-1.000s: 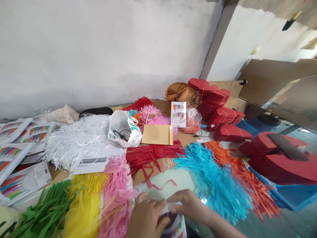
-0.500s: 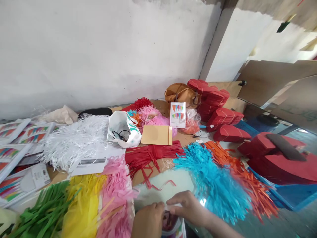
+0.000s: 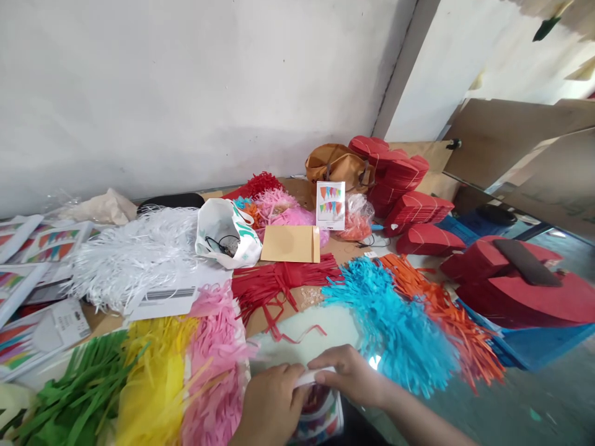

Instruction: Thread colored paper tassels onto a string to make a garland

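At the bottom centre, a clear plastic packet (image 3: 321, 416) with a printed picture of coloured tassels is between my hands, its lower part cut off by the frame. My left hand (image 3: 274, 399) is closed on its upper left edge. My right hand (image 3: 349, 375) pinches the right end of the white strip (image 3: 314, 376) along its top. Dark red material shows through the packet. In front of my hands lies a pale board (image 3: 311, 334) with a loose red ribbon (image 3: 302, 334) on it. A blue tassel bundle (image 3: 395, 328) lies right of my right hand.
Green (image 3: 83, 378), yellow (image 3: 158, 371) and pink tassel bundles (image 3: 211, 371) lie at left, white strands (image 3: 139, 254) behind. A red bundle (image 3: 288, 279), brown envelope (image 3: 290, 243) and white bag (image 3: 227, 232) sit mid-table. Stacked red pieces (image 3: 525, 285) and a blue crate (image 3: 543, 347) stand right.
The white strip at the packet's top now shows plainly between my fingers, and more of the printed packet is visible. The surroundings sit slightly higher and further left as my view shifts.
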A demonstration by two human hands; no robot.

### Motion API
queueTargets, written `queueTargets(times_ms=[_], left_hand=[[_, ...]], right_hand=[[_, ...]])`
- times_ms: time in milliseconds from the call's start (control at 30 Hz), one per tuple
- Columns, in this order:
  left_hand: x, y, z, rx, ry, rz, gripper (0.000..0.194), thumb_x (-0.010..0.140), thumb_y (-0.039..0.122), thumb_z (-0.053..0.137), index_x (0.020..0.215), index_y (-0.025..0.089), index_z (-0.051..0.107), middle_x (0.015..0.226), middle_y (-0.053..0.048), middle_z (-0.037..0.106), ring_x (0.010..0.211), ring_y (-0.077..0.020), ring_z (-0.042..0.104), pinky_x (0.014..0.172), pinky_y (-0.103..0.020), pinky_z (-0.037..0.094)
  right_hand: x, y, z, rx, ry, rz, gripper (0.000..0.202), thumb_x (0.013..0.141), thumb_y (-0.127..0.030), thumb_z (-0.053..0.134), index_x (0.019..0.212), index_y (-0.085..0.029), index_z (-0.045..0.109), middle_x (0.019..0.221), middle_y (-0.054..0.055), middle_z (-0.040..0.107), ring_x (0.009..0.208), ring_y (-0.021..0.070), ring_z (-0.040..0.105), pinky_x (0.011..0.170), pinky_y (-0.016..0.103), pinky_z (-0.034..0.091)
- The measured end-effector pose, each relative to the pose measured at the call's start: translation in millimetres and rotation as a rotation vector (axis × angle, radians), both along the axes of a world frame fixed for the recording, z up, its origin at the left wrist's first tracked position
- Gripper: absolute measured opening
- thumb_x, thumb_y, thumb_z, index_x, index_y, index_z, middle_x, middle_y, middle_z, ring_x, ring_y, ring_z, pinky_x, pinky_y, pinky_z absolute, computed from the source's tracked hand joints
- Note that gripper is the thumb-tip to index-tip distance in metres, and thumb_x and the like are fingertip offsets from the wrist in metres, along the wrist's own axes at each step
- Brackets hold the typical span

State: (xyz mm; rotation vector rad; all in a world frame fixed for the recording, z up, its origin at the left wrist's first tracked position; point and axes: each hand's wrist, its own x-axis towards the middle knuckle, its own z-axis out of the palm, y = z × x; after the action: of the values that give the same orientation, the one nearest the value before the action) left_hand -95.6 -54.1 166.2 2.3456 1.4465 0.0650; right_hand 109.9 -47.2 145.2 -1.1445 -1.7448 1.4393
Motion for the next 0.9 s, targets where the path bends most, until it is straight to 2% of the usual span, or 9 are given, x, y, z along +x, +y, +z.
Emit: queueTargets(times_ms=[100,200,367,433,533,600,700,800,900], left_hand=[[-4,-2,-2.4,0.061,-0.096,-0.031,0.027,0.092,0.038,0.045,0.101,0.026,0.068,0.089,-0.002,0.075,0.081,-0.0228,0.072,0.067,-0.031,0.051],[-3,-3,-5.3,0.08,-0.102,-0.053,0.033,0.096,0.032,0.035,0.095,0.026,0.068,0.084,-0.002,0.075,0.076,-0.0212,0.072,0.065,-0.03,0.05],[-1,-5,-9.1,0.059,-0.079,-0.011,0.027,0.094,0.032,0.042,0.09,0.026,0.068,0.079,-0.002,0.075,0.073,-0.0242,0.072,0.062,-0.034,0.052],[-8,-10,-12.8,0.094,-0.148,0.073,0.021,0.089,0.037,0.052,0.095,0.025,0.067,0.084,-0.004,0.075,0.078,-0.0267,0.072,0.067,-0.038,0.055],[-22,-26,-20.5,0.088,-0.392,0.271,0.031,0.083,0.044,0.06,0.105,0.023,0.064,0.097,-0.008,0.074,0.091,-0.0268,0.071,0.079,-0.04,0.058],[-28,-37,-25.3,-0.004,-0.603,0.389,0.03,0.085,0.042,0.059,0.108,0.023,0.062,0.104,-0.008,0.073,0.097,-0.0235,0.07,0.083,-0.035,0.058],[-26,-50,-30.3,-0.144,-0.858,0.533,0.027,0.087,0.04,0.058,0.107,0.023,0.059,0.106,-0.007,0.072,0.101,-0.0218,0.069,0.086,-0.033,0.057],[-20,-57,-34.6,-0.199,-1.015,0.618,0.033,0.085,0.041,0.061,0.111,0.021,0.054,0.107,-0.009,0.07,0.103,-0.0227,0.068,0.088,-0.034,0.057],[-20,-63,-39.0,-0.244,-1.067,0.621,0.035,0.087,0.042,0.058,0.115,0.022,0.049,0.114,-0.01,0.068,0.11,-0.0234,0.066,0.09,-0.035,0.057]], right_hand=[[1,-1,-1.4,0.008,-0.021,-0.009,0.041,0.087,-0.054,0.062,0.101,-0.018,0.076,0.093,0.007,0.076,0.081,0.0201,0.069,0.075,0.028,0.053],[2,-1,-0.1,0.024,-0.066,0.02,0.045,0.089,-0.057,0.057,0.101,-0.017,0.075,0.09,0.006,0.075,0.078,0.0189,0.068,0.073,0.027,0.053],[1,5,17.0,0.151,-0.194,0.139,0.04,0.095,-0.05,0.051,0.099,-0.019,0.075,0.086,0.005,0.076,0.075,0.0161,0.068,0.071,0.023,0.049],[1,8,24.0,0.233,-0.26,0.218,0.036,0.098,-0.045,0.049,0.095,-0.02,0.075,0.082,0.005,0.075,0.075,0.0153,0.068,0.071,0.022,0.047],[2,9,30.4,0.316,-0.303,0.249,0.033,0.1,-0.036,0.045,0.095,-0.022,0.075,0.088,0.005,0.076,0.081,0.0157,0.07,0.074,0.022,0.046],[1,7,33.9,0.325,-0.339,0.236,0.03,0.099,-0.032,0.046,0.097,-0.022,0.073,0.091,0.004,0.076,0.083,0.0155,0.07,0.075,0.022,0.045],[-8,5,40.7,0.341,-0.482,0.215,0.022,0.094,-0.037,0.055,0.091,-0.021,0.071,0.081,0.002,0.074,0.072,0.0151,0.067,0.067,0.022,0.042],[-22,7,44.9,0.433,-0.581,0.288,0.022,0.093,-0.041,0.057,0.093,-0.024,0.07,0.079,0.001,0.073,0.069,0.0151,0.065,0.063,0.023,0.038],[-32,8,42.4,0.567,-0.615,0.369,0.021,0.096,-0.037,0.052,0.1,-0.027,0.07,0.083,0.001,0.073,0.07,0.0147,0.064,0.062,0.024,0.035]])
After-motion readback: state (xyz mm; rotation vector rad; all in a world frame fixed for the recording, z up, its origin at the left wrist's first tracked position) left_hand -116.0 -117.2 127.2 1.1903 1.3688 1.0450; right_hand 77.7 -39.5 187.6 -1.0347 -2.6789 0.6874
